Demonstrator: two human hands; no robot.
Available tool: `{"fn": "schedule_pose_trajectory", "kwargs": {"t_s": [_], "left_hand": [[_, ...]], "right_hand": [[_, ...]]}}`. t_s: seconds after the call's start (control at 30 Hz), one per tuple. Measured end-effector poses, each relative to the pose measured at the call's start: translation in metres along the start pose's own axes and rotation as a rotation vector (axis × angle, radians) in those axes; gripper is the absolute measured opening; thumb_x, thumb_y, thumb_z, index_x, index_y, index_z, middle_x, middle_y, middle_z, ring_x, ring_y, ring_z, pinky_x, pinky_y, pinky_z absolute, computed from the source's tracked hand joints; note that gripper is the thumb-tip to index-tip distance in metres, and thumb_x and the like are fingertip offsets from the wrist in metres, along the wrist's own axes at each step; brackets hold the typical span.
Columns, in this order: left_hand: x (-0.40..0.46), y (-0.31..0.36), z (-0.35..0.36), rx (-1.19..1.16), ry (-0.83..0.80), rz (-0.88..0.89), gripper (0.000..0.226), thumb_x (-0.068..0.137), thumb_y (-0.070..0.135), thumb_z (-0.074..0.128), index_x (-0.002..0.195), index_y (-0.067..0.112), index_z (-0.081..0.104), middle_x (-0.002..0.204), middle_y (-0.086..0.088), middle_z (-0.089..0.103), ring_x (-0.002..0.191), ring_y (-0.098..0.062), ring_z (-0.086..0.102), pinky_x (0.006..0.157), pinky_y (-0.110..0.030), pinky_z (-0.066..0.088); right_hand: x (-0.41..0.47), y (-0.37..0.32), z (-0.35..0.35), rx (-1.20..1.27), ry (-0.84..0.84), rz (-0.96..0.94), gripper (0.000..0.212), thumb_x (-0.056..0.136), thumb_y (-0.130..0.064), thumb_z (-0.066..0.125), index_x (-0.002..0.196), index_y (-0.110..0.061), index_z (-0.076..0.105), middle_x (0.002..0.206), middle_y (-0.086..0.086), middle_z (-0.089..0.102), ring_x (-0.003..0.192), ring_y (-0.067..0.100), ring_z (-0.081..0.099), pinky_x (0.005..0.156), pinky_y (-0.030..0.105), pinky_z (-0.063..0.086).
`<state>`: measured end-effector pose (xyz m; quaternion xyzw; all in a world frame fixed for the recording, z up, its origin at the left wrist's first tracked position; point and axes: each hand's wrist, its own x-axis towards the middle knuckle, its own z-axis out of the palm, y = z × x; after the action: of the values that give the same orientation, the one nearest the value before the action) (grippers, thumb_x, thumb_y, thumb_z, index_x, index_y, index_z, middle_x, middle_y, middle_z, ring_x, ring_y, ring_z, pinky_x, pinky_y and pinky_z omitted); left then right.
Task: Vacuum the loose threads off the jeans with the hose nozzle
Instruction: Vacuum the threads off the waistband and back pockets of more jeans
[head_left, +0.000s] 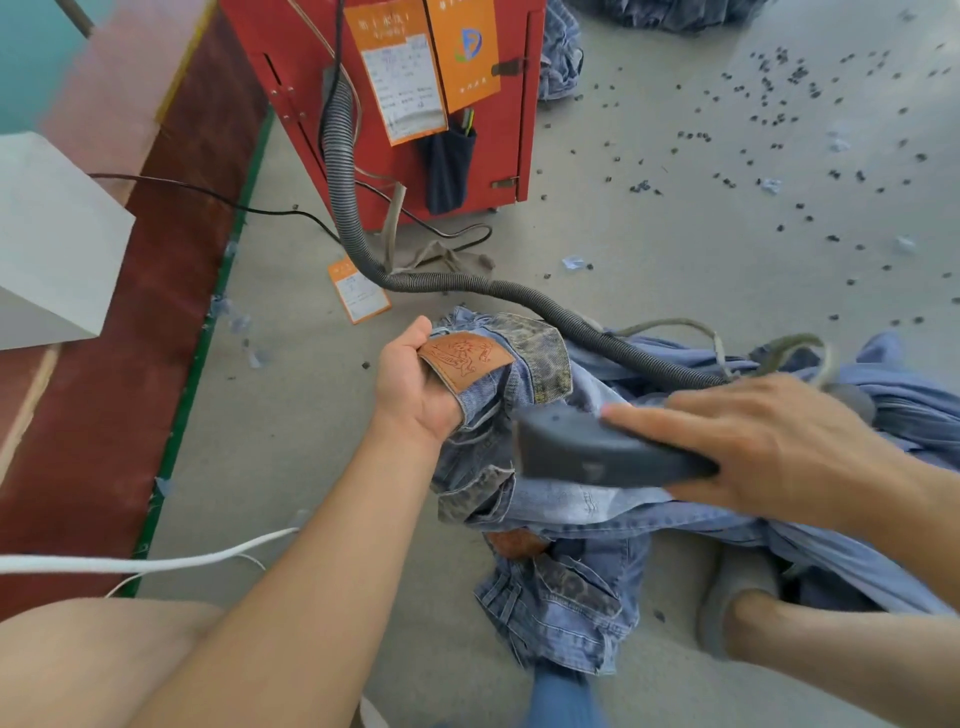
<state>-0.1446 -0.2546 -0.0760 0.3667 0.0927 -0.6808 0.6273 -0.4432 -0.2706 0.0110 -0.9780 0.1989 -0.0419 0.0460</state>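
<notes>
Light blue jeans (571, 509) with a brown leather patch (465, 360) lie bunched in front of me. My left hand (415, 384) grips the waistband beside the patch and holds it up. My right hand (769, 447) holds the dark grey flat nozzle (597, 449), fingers laid along its top and thumb underneath. The nozzle's mouth sits on the denim just below the waistband. A grey ribbed hose (363, 249) runs from the nozzle over the jeans and up to the red machine (395, 104).
More denim (561, 603) lies piled on the grey floor below, and another pile (558, 57) behind the machine. Small dark scraps (779, 67) litter the floor at right. A black cable (208, 195), a white cord (156, 564), a white box (52, 244) and a red ledge (130, 338) are at left.
</notes>
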Motion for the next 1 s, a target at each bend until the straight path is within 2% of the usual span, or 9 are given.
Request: {"fn": "schedule_pose_trajectory", "kwargs": {"t_s": [0.13,0.27,0.33,0.43,0.53,0.63,0.77,0.9,1.0], "left_hand": [[-0.004,-0.003,-0.002,-0.043,-0.037,-0.047,0.061,0.110,0.036,0.038,0.144,-0.014,0.042,0.139,-0.039,0.053,0.133,-0.052,0.051,0.114,-0.066,0.035],[-0.009,-0.004,0.000,0.016,-0.044,-0.064,0.062,0.109,0.040,0.041,0.142,-0.011,0.048,0.138,-0.031,0.059,0.133,-0.045,0.054,0.116,-0.061,0.036],[-0.013,-0.003,-0.001,0.098,-0.018,-0.037,0.050,0.107,0.037,0.046,0.130,-0.007,0.058,0.122,-0.023,0.067,0.119,-0.038,0.063,0.107,-0.057,0.047],[-0.025,-0.001,-0.005,0.271,-0.026,-0.068,0.025,0.094,0.023,0.060,0.110,0.005,0.063,0.092,-0.014,0.064,0.082,-0.030,0.067,0.077,-0.043,0.059],[-0.041,-0.001,-0.014,0.481,-0.084,-0.178,0.041,0.067,0.008,0.065,0.107,0.002,0.059,0.087,-0.016,0.061,0.074,-0.030,0.064,0.071,-0.040,0.059],[-0.049,-0.004,-0.023,0.588,-0.209,-0.224,0.046,0.068,-0.008,0.056,0.112,-0.004,0.065,0.091,-0.021,0.073,0.078,-0.035,0.074,0.071,-0.045,0.063],[-0.060,-0.012,-0.023,0.746,-0.338,-0.225,0.053,0.073,-0.010,0.058,0.123,0.003,0.065,0.105,-0.022,0.074,0.092,-0.036,0.074,0.087,-0.052,0.060],[-0.065,-0.010,-0.028,0.750,-0.354,-0.173,0.051,0.074,-0.011,0.061,0.122,0.005,0.066,0.107,-0.017,0.076,0.094,-0.031,0.075,0.082,-0.044,0.062],[-0.070,-0.007,-0.022,0.732,-0.426,-0.225,0.037,0.085,0.023,0.077,0.122,0.018,0.074,0.119,-0.010,0.075,0.108,-0.027,0.073,0.088,-0.039,0.060]], "right_hand": [[0.001,0.011,-0.014,-0.062,-0.058,0.203,0.071,0.077,-0.035,0.087,0.143,-0.025,0.062,0.083,-0.002,0.072,0.053,0.027,0.066,0.037,0.034,0.048],[0.016,-0.015,0.006,-0.061,-0.148,-0.065,0.061,0.093,-0.048,0.064,0.149,-0.028,0.047,0.080,-0.004,0.065,0.058,0.023,0.064,0.041,0.037,0.050],[0.012,-0.018,0.006,0.009,-0.138,-0.125,0.061,0.092,-0.051,0.056,0.148,-0.030,0.046,0.081,-0.007,0.064,0.057,0.019,0.061,0.042,0.034,0.048],[0.000,0.002,-0.011,0.136,0.015,0.012,0.063,0.088,-0.052,0.062,0.148,-0.039,0.050,0.091,-0.017,0.073,0.062,0.008,0.066,0.050,0.027,0.056],[-0.003,0.023,-0.037,0.237,0.095,0.317,0.063,0.087,-0.043,0.079,0.136,-0.065,0.046,0.079,-0.021,0.071,0.058,0.010,0.065,0.057,0.035,0.061],[0.001,0.030,-0.046,0.342,0.050,0.435,0.050,0.079,-0.054,0.074,0.122,-0.062,0.050,0.068,-0.019,0.066,0.057,0.008,0.064,0.057,0.034,0.055],[0.019,0.016,-0.030,0.401,-0.132,0.425,0.032,0.084,-0.057,0.069,0.113,-0.059,0.055,0.078,-0.021,0.067,0.068,0.001,0.064,0.056,0.020,0.048],[0.032,0.000,-0.020,0.471,-0.048,0.427,0.026,0.087,-0.054,0.066,0.112,-0.052,0.059,0.079,-0.025,0.067,0.066,0.001,0.065,0.062,0.016,0.049],[0.030,0.005,-0.031,0.486,0.072,0.517,0.019,0.087,-0.060,0.067,0.098,-0.057,0.052,0.076,-0.034,0.064,0.059,-0.006,0.063,0.046,0.012,0.043]]}}
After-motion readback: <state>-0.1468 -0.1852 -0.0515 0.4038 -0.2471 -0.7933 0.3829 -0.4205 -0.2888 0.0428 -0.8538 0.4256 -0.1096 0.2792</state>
